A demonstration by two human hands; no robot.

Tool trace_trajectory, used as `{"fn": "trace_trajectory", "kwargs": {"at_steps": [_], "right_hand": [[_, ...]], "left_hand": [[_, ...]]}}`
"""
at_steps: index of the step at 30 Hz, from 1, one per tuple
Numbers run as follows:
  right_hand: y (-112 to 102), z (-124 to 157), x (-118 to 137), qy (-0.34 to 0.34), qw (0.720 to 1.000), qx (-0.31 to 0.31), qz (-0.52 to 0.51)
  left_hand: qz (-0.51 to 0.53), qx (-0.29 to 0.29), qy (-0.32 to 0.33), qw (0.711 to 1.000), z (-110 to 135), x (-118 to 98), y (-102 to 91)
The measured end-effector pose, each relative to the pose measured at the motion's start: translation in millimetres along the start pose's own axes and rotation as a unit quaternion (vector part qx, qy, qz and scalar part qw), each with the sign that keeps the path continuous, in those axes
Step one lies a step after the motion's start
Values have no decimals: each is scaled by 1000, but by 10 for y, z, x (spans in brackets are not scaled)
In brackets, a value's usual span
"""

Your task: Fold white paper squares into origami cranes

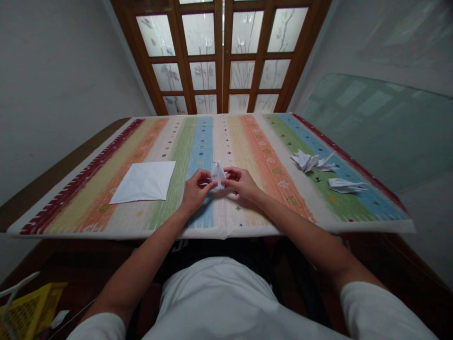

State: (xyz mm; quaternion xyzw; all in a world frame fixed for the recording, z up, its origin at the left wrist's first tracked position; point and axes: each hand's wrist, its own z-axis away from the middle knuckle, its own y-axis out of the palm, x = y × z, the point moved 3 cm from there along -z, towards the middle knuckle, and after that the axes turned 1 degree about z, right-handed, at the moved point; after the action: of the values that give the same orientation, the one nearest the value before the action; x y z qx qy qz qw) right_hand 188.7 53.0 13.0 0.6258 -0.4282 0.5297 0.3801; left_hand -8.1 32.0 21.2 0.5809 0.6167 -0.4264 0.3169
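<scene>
This looks like a room in a home, not a workshop or lab. Wooden-framed double doors [221, 56] with frosted glass panes etched with plants stand at the far end, beyond a wooden table [60, 173] spread with a striped woven cloth [226, 132]. Plain painted walls [60, 85] flank it, a large glass sheet [375, 132] stands at right, and a yellow plastic basket [31, 307] sits low at left.

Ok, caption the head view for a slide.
Left hand and right hand hold folded white paper over a striped tablecloth.
</scene>
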Motion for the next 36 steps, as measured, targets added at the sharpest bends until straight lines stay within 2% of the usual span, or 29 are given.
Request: {"fn": "trace_trajectory", "kwargs": {"at_steps": [4, 8, 10, 13, 15, 21, 24, 28, 31, 36], "right_hand": [[8, 8, 19, -20, 999, -12, 34], [21, 50, 103, -83, 989, -69, 105], [41, 68, 133, -113, 982, -75, 134], [81, 84, 141, -141, 977, -48, 154], [109, 98, 134, -153, 974, -23, 164], [167, 122, 104, -150, 975, 41, 156], [108, 110, 147, -157, 973, 15, 167], [-37, 113, 280, -223, 944, -59, 234], [-93, 124, 332, -262, 928, -48, 262], [-136, 108, 343, -297, 913, -31, 279]], "left_hand": [[-49, 29, 16, 998, 12, 6, 21], [-134, 35, 60, 989, 7, 10, 32], [-150, 49, 71, 985, 11, 11, 48], [-108, 90, 47, 989, 21, 22, 79], [-80, 97, 22, 992, 21, 29, 81], [-105, 47, -4, 993, -9, 41, 5], [-88, 69, -24, 993, -9, 59, 0], [-42, 117, -66, 990, 15, 66, 31], [-30, 153, -86, 984, 40, 43, 65], [-33, 171, -83, 981, 54, 0, 88]]}}
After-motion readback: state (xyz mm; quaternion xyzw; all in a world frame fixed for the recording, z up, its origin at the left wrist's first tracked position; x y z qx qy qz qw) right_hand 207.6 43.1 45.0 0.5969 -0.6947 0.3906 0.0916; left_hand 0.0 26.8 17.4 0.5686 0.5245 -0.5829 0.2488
